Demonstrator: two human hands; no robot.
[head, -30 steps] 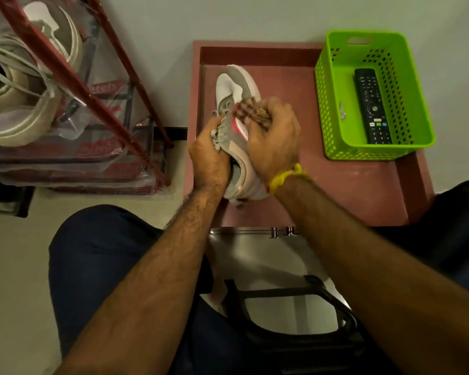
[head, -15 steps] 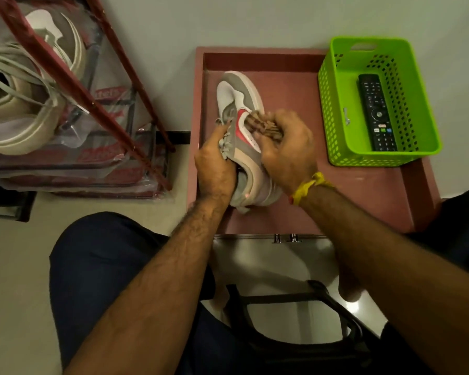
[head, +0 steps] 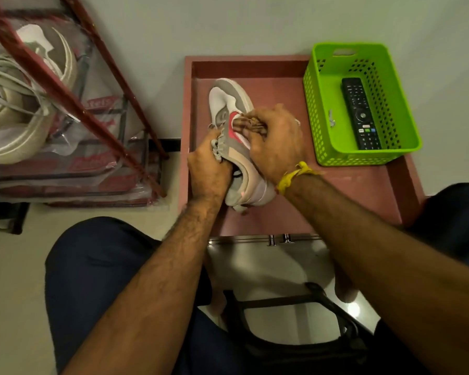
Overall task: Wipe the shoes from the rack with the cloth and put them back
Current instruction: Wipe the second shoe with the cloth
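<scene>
far left of the sneaker, the rack holds another pale shoe under plastic. the sneaker itself sits over the pink tray, toe toward the wall. at its left side the left hand curls its fingers round the collar and laces, steadying it. on the sneaker's right flank the right hand has its fingers bunched round the cloth, pressing it by the red mark. to wipe well, i'd judge: keep the left grip firm, sweep the cloth along the side in long strokes, then turn the sneaker. right of it, a green basket holds a remote.
</scene>
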